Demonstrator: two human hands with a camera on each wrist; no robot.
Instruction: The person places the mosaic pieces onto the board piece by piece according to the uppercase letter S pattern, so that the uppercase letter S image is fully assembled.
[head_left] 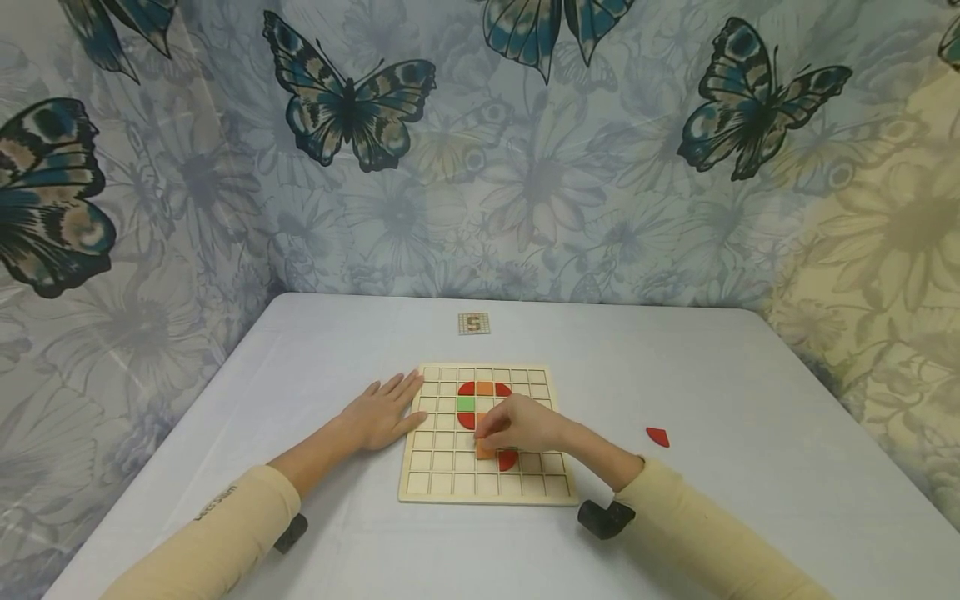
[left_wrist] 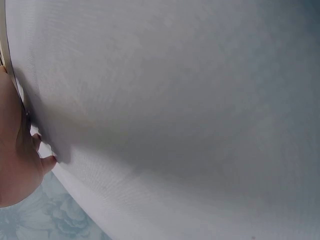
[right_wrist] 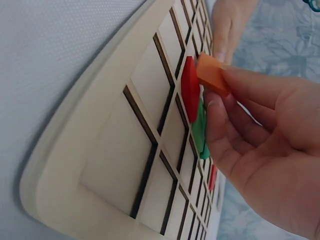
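My right hand (head_left: 521, 423) pinches an orange square tile (right_wrist: 212, 74) between thumb and fingers, tilted over the wooden grid board (head_left: 442, 486). Beside that tile lies a red quarter-round piece (right_wrist: 190, 90) on the board, and a green piece (right_wrist: 199, 127) shows past the fingertips. Farther up the grid are red rounded pieces, an orange square (head_left: 485, 388) and a green square (head_left: 466, 404); my right hand hides part of this group. My left hand (head_left: 384, 412) rests at the board's left edge with fingers extended, thumb on the board.
A loose red quarter-round piece (head_left: 657, 437) lies on the white table (head_left: 337, 525), right of the board. Behind the board is a small card (head_left: 473, 323) with a figure 5 pattern. A butterfly-patterned backdrop (head_left: 540, 192) stands along the table's far edge.
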